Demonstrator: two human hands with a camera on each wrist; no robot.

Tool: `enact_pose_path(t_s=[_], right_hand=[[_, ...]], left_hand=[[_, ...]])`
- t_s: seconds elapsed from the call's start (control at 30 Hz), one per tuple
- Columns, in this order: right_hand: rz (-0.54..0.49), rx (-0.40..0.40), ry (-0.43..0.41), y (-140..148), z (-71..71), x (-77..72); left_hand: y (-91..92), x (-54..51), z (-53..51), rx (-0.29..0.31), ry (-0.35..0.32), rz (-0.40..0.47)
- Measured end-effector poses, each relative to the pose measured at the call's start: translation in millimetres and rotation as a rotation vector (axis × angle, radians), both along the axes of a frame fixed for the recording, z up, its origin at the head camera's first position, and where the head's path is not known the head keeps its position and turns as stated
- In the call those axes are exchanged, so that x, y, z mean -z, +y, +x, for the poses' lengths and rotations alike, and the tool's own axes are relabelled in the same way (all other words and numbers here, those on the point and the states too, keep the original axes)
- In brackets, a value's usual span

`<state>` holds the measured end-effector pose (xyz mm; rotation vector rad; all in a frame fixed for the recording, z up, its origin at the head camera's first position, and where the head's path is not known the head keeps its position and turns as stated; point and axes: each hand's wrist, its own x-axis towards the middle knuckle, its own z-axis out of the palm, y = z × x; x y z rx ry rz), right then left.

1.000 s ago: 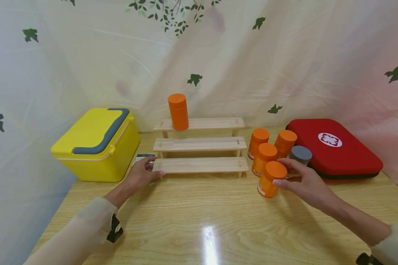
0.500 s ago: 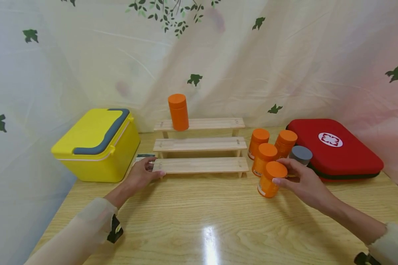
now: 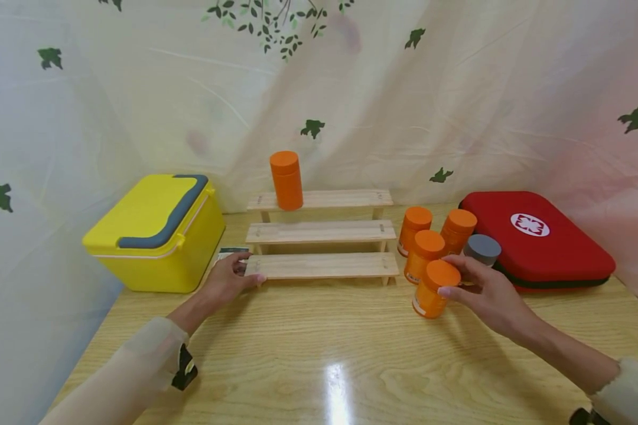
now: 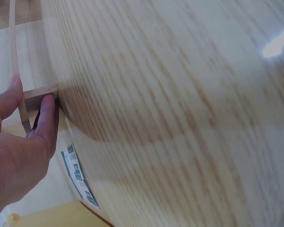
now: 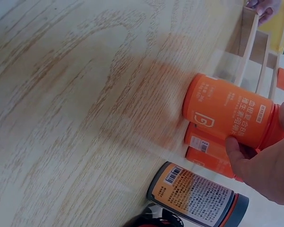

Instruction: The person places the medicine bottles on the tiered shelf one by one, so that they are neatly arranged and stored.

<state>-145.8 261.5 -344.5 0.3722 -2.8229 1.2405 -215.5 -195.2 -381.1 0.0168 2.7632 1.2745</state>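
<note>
My left hand point(image 3: 228, 278) holds the left end of the lowest step of a three-step wooden rack point(image 3: 324, 265). In the left wrist view, its thumb lies on the board and a finger touches the support below point(image 4: 41, 92). My right hand point(image 3: 497, 301) grips the nearest orange pill bottle point(image 3: 429, 300) around its upper side, thumb in front and fingers behind. That bottle stands upright on the table, its label facing the camera in the right wrist view point(image 5: 229, 113). Close behind it are other orange bottles point(image 3: 424, 251) and a grey-capped bottle point(image 3: 482, 248).
One orange bottle point(image 3: 287, 183) stands on the left part of the rack's top step. A yellow cooler box point(image 3: 149, 236) sits at left, with a small printed card point(image 3: 233, 250) beside it. A red first-aid case point(image 3: 542, 236) lies at right. A patterned curtain point(image 3: 351, 88) hangs behind.
</note>
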Motion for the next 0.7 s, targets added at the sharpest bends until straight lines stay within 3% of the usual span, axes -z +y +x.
enact_pose_path(t_s=[0.37, 0.7], right_hand=[[-0.049, -0.034, 0.116, -3.7, 4.9, -17.3], [-0.084, -0.061, 0.134, -9.3, 4.1, -37.0]], left_hand=[[-2.3, 1.3, -1.5, 0.002, -0.010, -0.006], [-2.8, 2.8, -1.8, 0.010, 0.011, 0.001]])
